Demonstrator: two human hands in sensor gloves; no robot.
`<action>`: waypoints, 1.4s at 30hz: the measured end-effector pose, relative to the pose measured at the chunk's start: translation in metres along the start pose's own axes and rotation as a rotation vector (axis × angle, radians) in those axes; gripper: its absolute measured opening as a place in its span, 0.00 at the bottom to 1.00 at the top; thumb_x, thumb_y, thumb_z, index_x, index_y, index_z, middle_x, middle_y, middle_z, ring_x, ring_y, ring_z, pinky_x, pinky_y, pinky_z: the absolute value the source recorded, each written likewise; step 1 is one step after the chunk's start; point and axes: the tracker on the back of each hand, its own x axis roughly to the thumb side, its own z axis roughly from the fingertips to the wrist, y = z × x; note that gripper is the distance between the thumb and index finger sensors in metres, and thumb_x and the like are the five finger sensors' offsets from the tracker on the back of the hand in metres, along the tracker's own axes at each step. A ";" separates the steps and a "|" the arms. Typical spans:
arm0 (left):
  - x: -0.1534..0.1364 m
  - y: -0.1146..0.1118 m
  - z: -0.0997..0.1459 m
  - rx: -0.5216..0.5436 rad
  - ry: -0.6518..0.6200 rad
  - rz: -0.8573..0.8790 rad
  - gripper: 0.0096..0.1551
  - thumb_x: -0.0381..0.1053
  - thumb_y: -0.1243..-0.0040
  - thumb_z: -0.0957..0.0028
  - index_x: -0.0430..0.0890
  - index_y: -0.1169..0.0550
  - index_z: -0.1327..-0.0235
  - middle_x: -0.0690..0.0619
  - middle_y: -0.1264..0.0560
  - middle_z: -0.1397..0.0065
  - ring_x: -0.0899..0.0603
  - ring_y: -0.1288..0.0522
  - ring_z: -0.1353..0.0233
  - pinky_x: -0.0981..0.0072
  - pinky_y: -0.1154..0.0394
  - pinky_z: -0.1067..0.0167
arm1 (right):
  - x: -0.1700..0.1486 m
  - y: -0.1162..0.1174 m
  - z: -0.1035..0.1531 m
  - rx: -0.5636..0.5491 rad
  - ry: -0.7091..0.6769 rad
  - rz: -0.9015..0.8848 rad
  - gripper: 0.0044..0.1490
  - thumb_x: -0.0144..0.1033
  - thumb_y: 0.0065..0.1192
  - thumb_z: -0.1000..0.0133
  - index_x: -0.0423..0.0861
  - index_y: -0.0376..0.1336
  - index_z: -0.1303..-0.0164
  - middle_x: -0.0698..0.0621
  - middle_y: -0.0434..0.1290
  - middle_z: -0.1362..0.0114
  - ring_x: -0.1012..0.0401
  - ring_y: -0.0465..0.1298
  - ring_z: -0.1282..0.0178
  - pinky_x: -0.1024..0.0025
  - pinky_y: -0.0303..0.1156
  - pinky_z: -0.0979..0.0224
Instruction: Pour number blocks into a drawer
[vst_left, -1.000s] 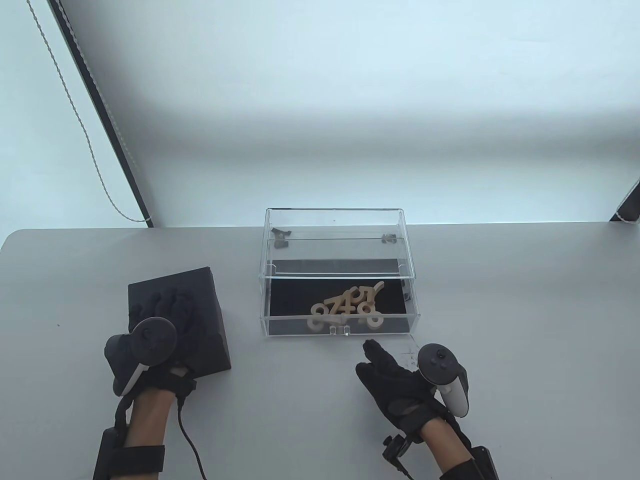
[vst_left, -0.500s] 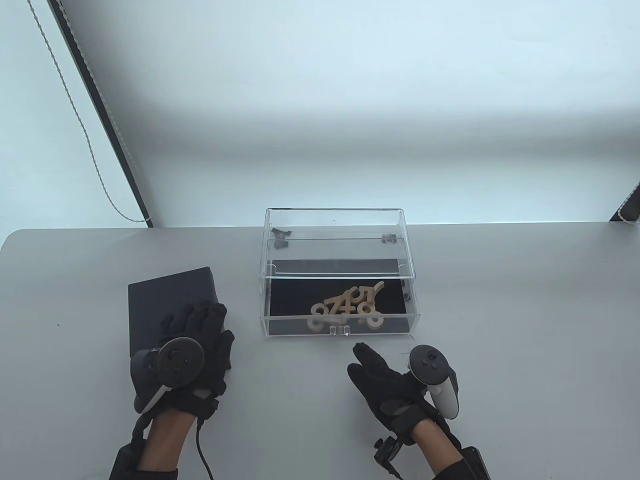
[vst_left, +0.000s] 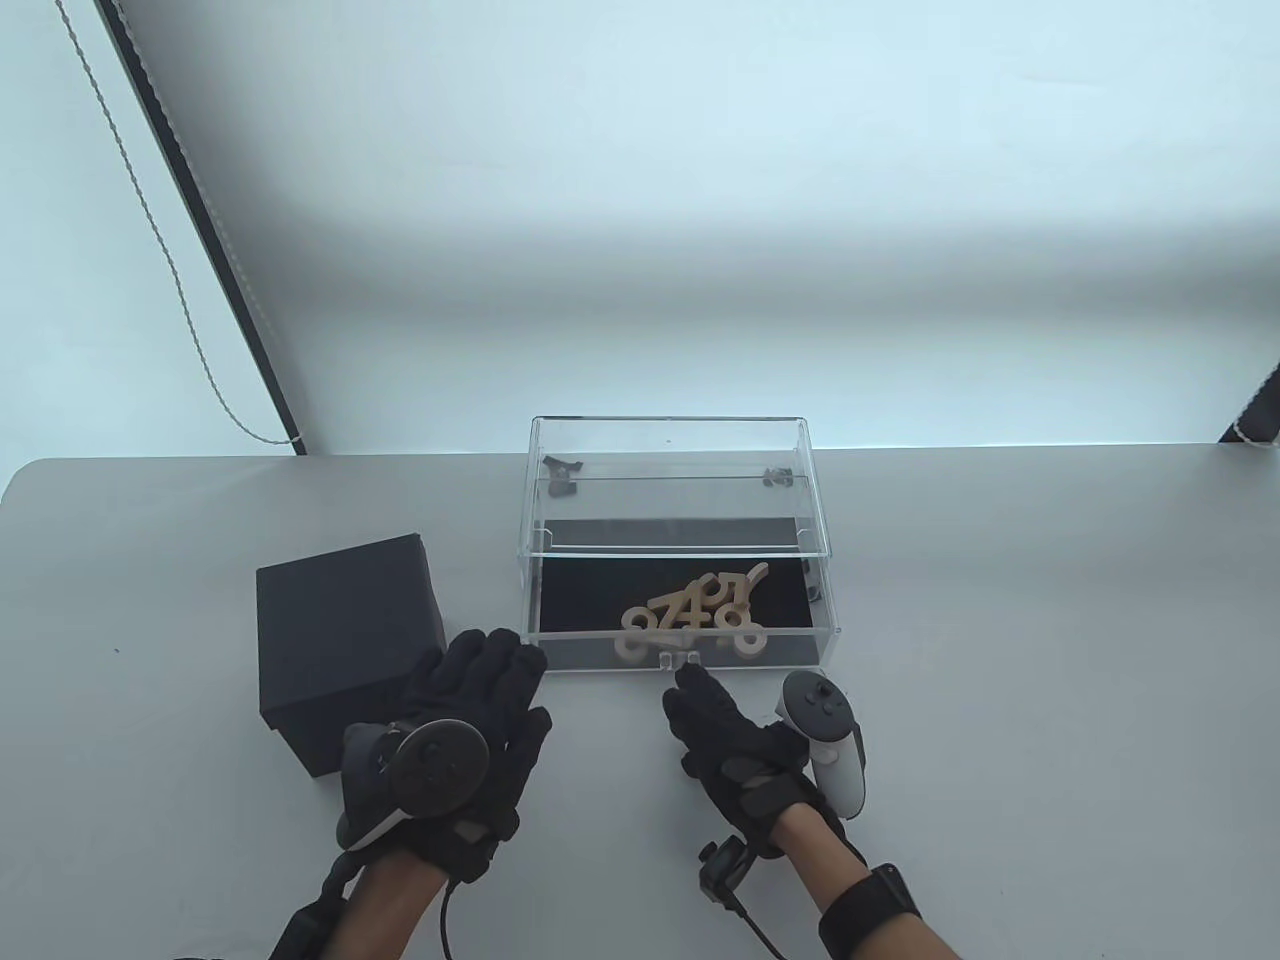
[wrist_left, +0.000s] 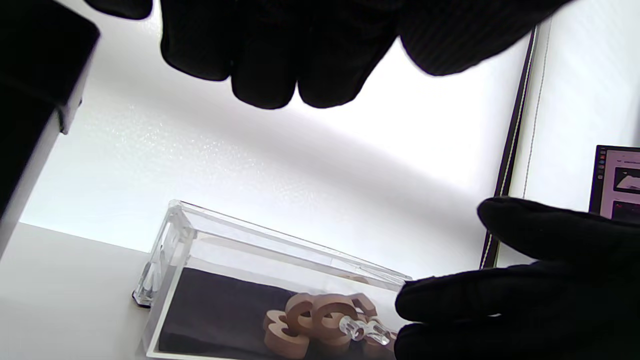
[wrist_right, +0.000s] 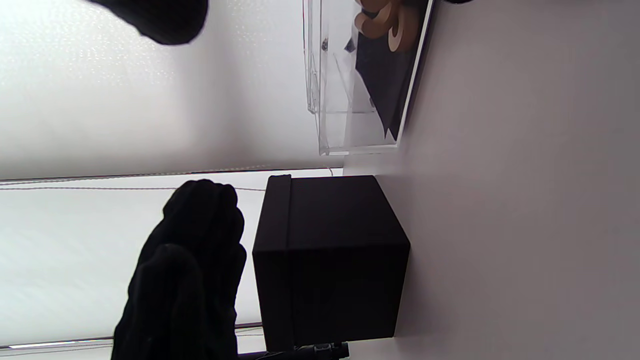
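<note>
The clear acrylic drawer (vst_left: 826, 610) stands pulled out of its clear case (vst_left: 670, 450) at the table's middle. Several wooden number blocks (vst_left: 700, 612) lie heaped on its black liner, near the front wall. My left hand (vst_left: 485, 700) hovers with straight fingers just before the drawer's front left corner, off the black box (vst_left: 340, 640). My right hand (vst_left: 720, 735) reaches toward the small clear knob (vst_left: 680, 659) with fingertips close to it; contact is unclear. In the left wrist view the right hand's fingers (wrist_left: 500, 295) sit beside the knob (wrist_left: 362, 330) and blocks (wrist_left: 310, 320).
The closed black box (wrist_right: 335, 260) stands on the grey table (vst_left: 1000, 600) left of the drawer, with my left hand (wrist_right: 185, 270) beside it in the right wrist view. A black window frame (vst_left: 200, 220) and cord rise behind the table's far left.
My left hand came off the top of the black box and moved right toward the drawer's front. My right hand moved left and forward, up to the drawer's knob.
</note>
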 end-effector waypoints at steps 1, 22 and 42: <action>0.002 -0.003 0.001 -0.009 -0.009 0.002 0.38 0.66 0.51 0.49 0.50 0.31 0.27 0.42 0.33 0.17 0.32 0.40 0.20 0.29 0.50 0.26 | -0.002 0.000 -0.004 0.001 0.007 -0.025 0.60 0.67 0.49 0.44 0.39 0.29 0.24 0.32 0.24 0.22 0.31 0.42 0.22 0.25 0.46 0.27; 0.003 -0.041 0.003 -0.227 0.006 0.036 0.38 0.66 0.51 0.49 0.50 0.31 0.27 0.42 0.33 0.17 0.31 0.39 0.20 0.28 0.50 0.26 | -0.011 0.016 -0.028 -0.084 -0.016 -0.085 0.60 0.66 0.47 0.43 0.39 0.26 0.25 0.28 0.22 0.25 0.32 0.41 0.21 0.28 0.51 0.28; -0.003 -0.041 0.003 -0.285 0.055 0.039 0.39 0.66 0.51 0.49 0.49 0.31 0.27 0.42 0.33 0.18 0.31 0.40 0.20 0.28 0.51 0.26 | -0.006 -0.001 -0.062 -0.100 -0.010 -0.073 0.60 0.66 0.47 0.42 0.39 0.27 0.25 0.27 0.23 0.24 0.31 0.41 0.22 0.29 0.51 0.26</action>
